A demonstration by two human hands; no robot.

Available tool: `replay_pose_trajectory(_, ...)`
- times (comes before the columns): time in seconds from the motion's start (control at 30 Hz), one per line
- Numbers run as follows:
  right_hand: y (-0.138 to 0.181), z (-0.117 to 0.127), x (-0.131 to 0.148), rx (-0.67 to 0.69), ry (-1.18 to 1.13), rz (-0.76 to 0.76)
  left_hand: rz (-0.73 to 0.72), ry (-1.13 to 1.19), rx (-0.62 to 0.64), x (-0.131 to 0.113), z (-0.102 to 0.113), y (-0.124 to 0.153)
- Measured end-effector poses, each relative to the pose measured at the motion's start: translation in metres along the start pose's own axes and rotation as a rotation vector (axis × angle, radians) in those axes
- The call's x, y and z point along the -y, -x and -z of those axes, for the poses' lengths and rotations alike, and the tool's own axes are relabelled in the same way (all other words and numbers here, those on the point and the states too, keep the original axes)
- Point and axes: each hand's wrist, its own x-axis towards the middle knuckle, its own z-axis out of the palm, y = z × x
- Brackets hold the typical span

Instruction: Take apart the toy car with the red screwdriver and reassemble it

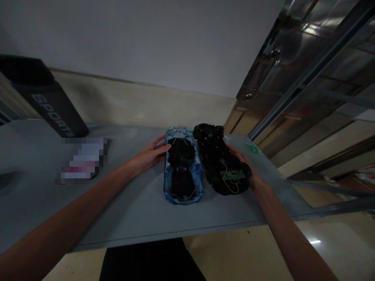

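Note:
A blue toy car body shell [199,171] lies upside down on the grey table, its dark inside facing up with thin wires in it. My left hand [150,154] grips the shell's left edge, thumb over the rim and fingers along its side. Just right of the shell is the black toy car chassis [212,156], its green circuit board [233,175] and a yellow wire exposed near the front end. My right hand [244,164] is wrapped round the chassis's right side, with most of its fingers hidden. Shell and chassis lie side by side, nearly touching.
A black bottle marked SPORT [49,97] stands at the back left of the grey table [137,218]. Close to it lies a blurred-out flat object [84,158]. A small green piece [254,148] is at the back right. A metal rack post [293,97] rises beyond the right edge.

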Motion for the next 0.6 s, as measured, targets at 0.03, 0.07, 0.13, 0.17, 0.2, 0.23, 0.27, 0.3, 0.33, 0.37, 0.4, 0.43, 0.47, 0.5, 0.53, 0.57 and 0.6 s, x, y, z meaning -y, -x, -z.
replay_pose_trajectory(0.03, 0.000, -0.001, 0.000, 0.016, -0.008, -0.012, -0.001, 0.000, 0.004, 0.000, 0.000, 0.000)
replay_pose_trajectory(0.07, -0.001, -0.002, 0.002, 0.041, -0.013, -0.026, 0.000, 0.000, 0.006, 0.000, 0.000, 0.000)
replay_pose_trajectory(0.13, -0.003, -0.008, 0.005, 0.104, -0.015, -0.058, 0.008, -0.007, -0.002, -0.001, 0.000, 0.001)
replay_pose_trajectory(0.17, -0.004, -0.011, 0.007, 0.129, -0.023, -0.070, 0.010, -0.011, -0.010, -0.001, 0.000, 0.001)
replay_pose_trajectory(0.2, -0.005, -0.014, 0.009, 0.152, -0.044, -0.080, 0.010, -0.015, -0.015, 0.000, 0.000, 0.000)
replay_pose_trajectory(0.23, -0.005, -0.018, 0.012, 0.171, -0.077, -0.095, 0.005, -0.018, -0.019, 0.000, 0.000, 0.000)
replay_pose_trajectory(0.27, -0.005, -0.021, 0.013, 0.184, -0.114, -0.115, 0.001, -0.018, -0.021, 0.000, 0.001, 0.000)
replay_pose_trajectory(0.3, -0.004, -0.024, 0.014, 0.196, -0.148, -0.136, -0.001, -0.017, -0.021, 0.000, 0.001, 0.000)
replay_pose_trajectory(0.33, -0.003, -0.026, 0.015, 0.210, -0.171, -0.160, -0.001, -0.016, -0.018, 0.000, 0.001, 0.000)
replay_pose_trajectory(0.37, -0.002, -0.027, 0.015, 0.224, -0.181, -0.190, 0.001, -0.017, -0.016, 0.000, 0.001, -0.001)
replay_pose_trajectory(0.4, 0.000, -0.028, 0.014, 0.233, -0.181, -0.223, 0.001, -0.020, -0.015, 0.000, 0.002, -0.001)
replay_pose_trajectory(0.43, 0.001, -0.028, 0.013, 0.238, -0.178, -0.252, -0.001, -0.027, -0.011, 0.000, 0.002, 0.000)
replay_pose_trajectory(0.47, 0.002, -0.028, 0.011, 0.239, -0.176, -0.276, -0.002, -0.037, -0.003, -0.001, 0.002, 0.000)
replay_pose_trajectory(0.5, 0.003, -0.027, 0.010, 0.242, -0.175, -0.299, 0.000, -0.050, 0.004, -0.002, 0.002, 0.000)
replay_pose_trajectory(0.53, 0.003, -0.027, 0.008, 0.244, -0.175, -0.311, 0.004, -0.064, 0.009, -0.002, 0.001, 0.001)
replay_pose_trajectory(0.57, 0.002, -0.026, 0.007, 0.238, -0.173, -0.297, 0.011, -0.080, 0.014, -0.003, 0.001, 0.002)
replay_pose_trajectory(0.6, 0.001, -0.026, 0.005, 0.228, -0.171, -0.264, 0.018, -0.094, 0.018, -0.003, 0.000, 0.002)
